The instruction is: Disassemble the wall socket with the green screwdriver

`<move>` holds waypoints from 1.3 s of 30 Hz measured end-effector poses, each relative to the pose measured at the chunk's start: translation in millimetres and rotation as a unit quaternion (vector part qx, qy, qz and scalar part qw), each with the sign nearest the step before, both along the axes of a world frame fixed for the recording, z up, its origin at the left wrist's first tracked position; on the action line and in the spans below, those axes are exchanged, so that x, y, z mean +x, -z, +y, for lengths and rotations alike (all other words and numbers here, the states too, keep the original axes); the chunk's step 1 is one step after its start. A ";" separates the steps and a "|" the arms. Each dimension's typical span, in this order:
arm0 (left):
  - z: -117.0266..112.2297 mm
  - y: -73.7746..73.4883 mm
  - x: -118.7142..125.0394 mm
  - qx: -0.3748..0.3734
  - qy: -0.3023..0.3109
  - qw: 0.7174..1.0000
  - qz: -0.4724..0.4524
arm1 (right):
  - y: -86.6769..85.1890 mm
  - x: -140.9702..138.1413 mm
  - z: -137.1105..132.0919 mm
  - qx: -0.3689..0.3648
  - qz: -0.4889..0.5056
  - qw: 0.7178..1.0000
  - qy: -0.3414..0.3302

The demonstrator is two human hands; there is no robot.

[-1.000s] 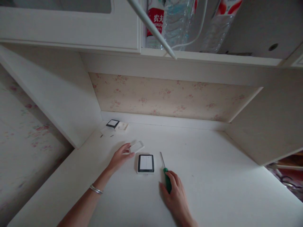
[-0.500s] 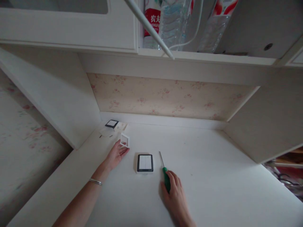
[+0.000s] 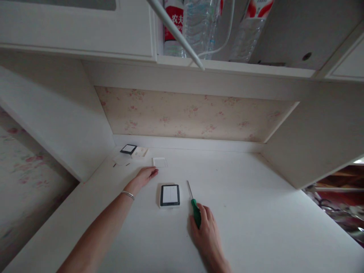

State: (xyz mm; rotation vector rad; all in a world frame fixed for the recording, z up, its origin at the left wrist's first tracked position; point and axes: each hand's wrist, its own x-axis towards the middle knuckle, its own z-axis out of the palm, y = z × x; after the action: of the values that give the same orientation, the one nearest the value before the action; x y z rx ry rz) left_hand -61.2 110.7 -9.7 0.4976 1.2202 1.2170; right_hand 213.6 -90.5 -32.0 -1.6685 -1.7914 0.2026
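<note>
White frame [image 3: 154, 162] laid down; left hand [image 3: 145, 176] released, right hand [image 3: 207, 230] grasping screwdriver [image 3: 195, 209]; bottle label [image 3: 175, 15]: 农夫.

Frame [image 3: 159, 159] behind panel [image 3: 170, 195]; screwdriver [image 3: 194, 206] right

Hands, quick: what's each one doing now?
Left hand: by the white frame; open or closed, can't tell.
Right hand: closed around the green-handled screwdriver.
</note>
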 end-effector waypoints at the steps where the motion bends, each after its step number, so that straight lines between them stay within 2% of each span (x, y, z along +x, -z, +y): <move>1: 4.8 -2.1 1.9 0.011 0.003 1.000 0.004 | -0.8 -0.7 0.3 0.000 0.002 1.000 0.004; 4: 11.3 -8.1 6.1 0.050 0.008 0.998 0.034 | -2.8 -1.7 0.8 0.004 0.001 1.000 0.005; 6: 6.3 -10.6 8.7 0.071 0.014 0.996 0.060 | -3.4 -1.1 0.8 0.005 0.005 1.000 0.002; 9: -16.5 -14.0 14.1 0.090 0.039 0.989 0.110 | -2.3 2.9 1.1 -0.013 0.049 0.999 0.006; 12: -51.5 -20.0 20.4 0.126 0.083 0.975 0.164 | -1.0 10.2 3.4 -0.050 0.156 0.986 0.041; 15: -86.6 -24.8 24.1 0.227 0.195 0.907 0.295 | -5.5 17.6 8.7 -0.047 0.301 0.949 0.080; 17: -104.1 -23.7 24.6 0.260 0.235 0.866 0.356 | -14.7 20.6 14.2 -0.020 0.397 0.913 0.088; 20: -118.4 -15.3 24.7 0.256 0.262 0.836 0.407 | -37.4 21.3 25.9 0.019 0.503 0.859 0.096; 24: -122.8 -4.0 27.3 0.253 0.261 0.831 0.421 | -75.4 16.0 45.3 0.058 0.579 0.808 0.094; 27: -124.0 -3.2 29.7 0.257 0.247 0.837 0.415 | -100.8 6.1 57.2 0.042 0.652 0.756 0.031; 30: -126.0 -6.3 30.9 0.254 0.236 0.846 0.404 | -118.8 -9.7 65.2 0.038 0.683 0.729 -0.026; 34: -128.2 -9.5 30.8 0.260 0.244 0.844 0.400 | -129.8 -30.6 73.1 0.053 0.706 0.703 -0.068; 37: -129.2 -10.2 30.0 0.272 0.253 0.836 0.404 | -129.2 -40.1 77.0 0.045 0.725 0.682 -0.083; 39: -129.5 -10.7 29.4 0.281 0.253 0.835 0.400 | -126.3 -43.7 77.8 0.037 0.729 0.679 -0.084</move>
State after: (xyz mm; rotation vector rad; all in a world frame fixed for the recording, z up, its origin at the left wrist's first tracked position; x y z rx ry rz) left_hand -31.8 -18.7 1.0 1.7948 1.2493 0.8859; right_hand 169.9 -12.7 94.3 -0.6741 -0.6082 1.1421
